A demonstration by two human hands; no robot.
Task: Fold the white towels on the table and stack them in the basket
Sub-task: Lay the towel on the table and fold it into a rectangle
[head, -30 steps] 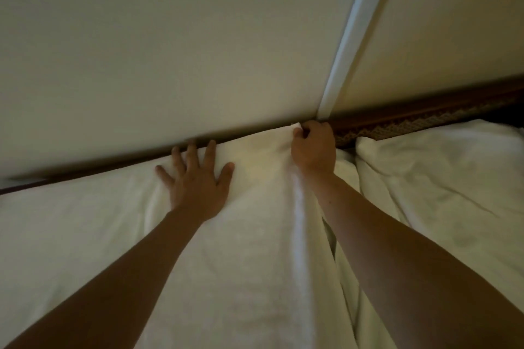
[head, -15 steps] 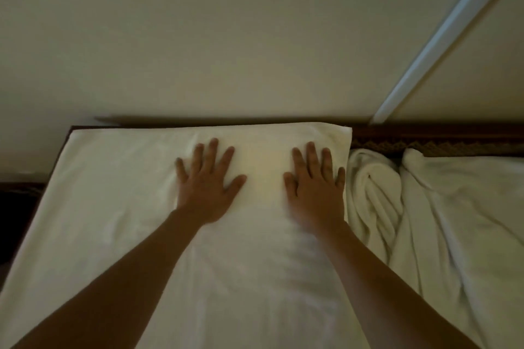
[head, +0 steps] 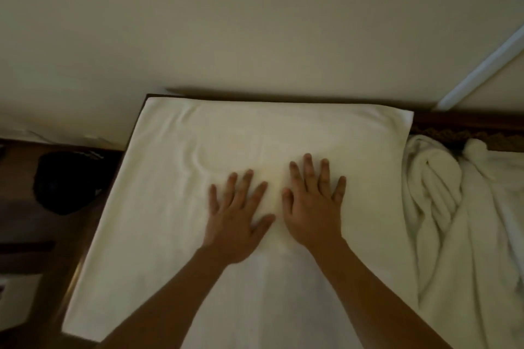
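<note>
The white towel (head: 255, 133) is lying spread flat on the table (head: 453, 121), with both hands, left (head: 238, 215) and right (head: 312, 206), pressing flat-fingered at its centre, grasping nothing. This looks like smoothing; folding next calls for gripping an edge.

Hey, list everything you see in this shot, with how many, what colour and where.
Flat white towel: one, white, spread over the table's left part, under both hands.
Crumpled white towels: a heap, count unclear, white, right of the flat towel.
Dark wooden table: one, dark brown, against the wall.
Black rounded object: one, black, left of the table, lower down.
Cream wall: cream, behind the table.
Left hand: one, flat on the towel.
Right hand: one, flat beside it.
</note>
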